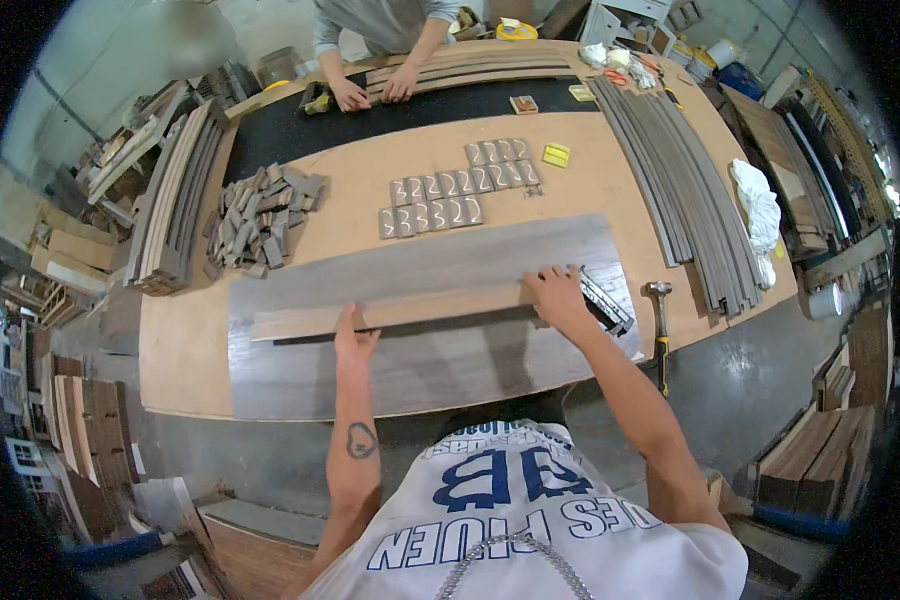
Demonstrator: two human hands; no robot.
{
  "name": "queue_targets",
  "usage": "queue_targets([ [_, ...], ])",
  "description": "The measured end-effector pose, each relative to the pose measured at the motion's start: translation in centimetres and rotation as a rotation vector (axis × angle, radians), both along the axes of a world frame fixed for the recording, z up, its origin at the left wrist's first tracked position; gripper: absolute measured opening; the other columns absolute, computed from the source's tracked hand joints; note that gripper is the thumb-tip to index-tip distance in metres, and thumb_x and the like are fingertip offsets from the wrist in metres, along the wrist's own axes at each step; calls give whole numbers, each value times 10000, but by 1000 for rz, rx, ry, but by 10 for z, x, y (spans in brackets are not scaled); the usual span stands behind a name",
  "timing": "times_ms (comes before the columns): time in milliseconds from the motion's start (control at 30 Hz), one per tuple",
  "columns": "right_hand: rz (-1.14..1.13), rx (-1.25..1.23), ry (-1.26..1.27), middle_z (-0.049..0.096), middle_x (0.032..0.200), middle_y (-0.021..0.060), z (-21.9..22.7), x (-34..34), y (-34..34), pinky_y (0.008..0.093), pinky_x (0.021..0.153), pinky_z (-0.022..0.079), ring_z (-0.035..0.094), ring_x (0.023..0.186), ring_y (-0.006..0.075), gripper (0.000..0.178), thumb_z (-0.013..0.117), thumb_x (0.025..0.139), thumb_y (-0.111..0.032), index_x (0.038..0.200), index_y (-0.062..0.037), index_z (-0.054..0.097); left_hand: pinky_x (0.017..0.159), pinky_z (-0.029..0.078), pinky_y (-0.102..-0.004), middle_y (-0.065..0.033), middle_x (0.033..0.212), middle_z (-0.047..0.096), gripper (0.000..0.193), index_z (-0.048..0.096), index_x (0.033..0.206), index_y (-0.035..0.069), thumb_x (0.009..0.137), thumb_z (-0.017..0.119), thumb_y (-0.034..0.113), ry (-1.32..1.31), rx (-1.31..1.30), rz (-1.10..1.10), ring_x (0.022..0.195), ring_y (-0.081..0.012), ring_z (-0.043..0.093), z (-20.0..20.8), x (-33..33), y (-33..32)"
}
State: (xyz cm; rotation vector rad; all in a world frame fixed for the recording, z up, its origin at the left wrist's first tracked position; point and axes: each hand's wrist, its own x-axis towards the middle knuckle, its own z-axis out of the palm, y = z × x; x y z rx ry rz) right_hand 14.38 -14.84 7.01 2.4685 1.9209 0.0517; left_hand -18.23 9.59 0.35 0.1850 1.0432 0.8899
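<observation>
Wood strip held, L fingers at near edge L of ctr, R fingers nr R end.

Co-worker, head beyond the upper edge

crumpled white cloth, right side | white bucket, beyond cloth | stacked boards, lower left
</observation>
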Motion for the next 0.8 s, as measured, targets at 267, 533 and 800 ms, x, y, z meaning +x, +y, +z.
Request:
queue_targets([
  [267, -392, 8, 227, 517, 1331, 151, -25, -1, 11, 641, 1097, 247, 422, 1335, 323, 562, 766, 791, -328, 1295, -167, 577, 1070, 441, -546, -205, 1386, 434, 594, 430, 1385, 45, 907, 713, 254, 111, -38, -214, 1282, -390, 462, -13, 16, 12],
  [533, -475, 318, 164, 415, 1417, 200, -35, -24, -69, 588, 1118, 230, 362, 1362, 377, 801, 807, 746, -347, 1411, -101, 435, 890, 544, -413, -139, 1170, 559, 619, 510, 1265, 28, 889, 721, 472, 211, -11, -352, 1090, -271, 568, -18, -23, -1],
  [800, -600, 284, 165, 524, 1273, 190, -68, 10, -134, 503, 997, 370, 489, 1167, 369, 594, 760, 810, -304, 1288, -31, 536, 729, 562, -360, -112, 916, 615, 653, 594, 1085, 19, 861, 658, 628, 325, -59, -479, 805, -224, 609, -13, -24, 14],
])
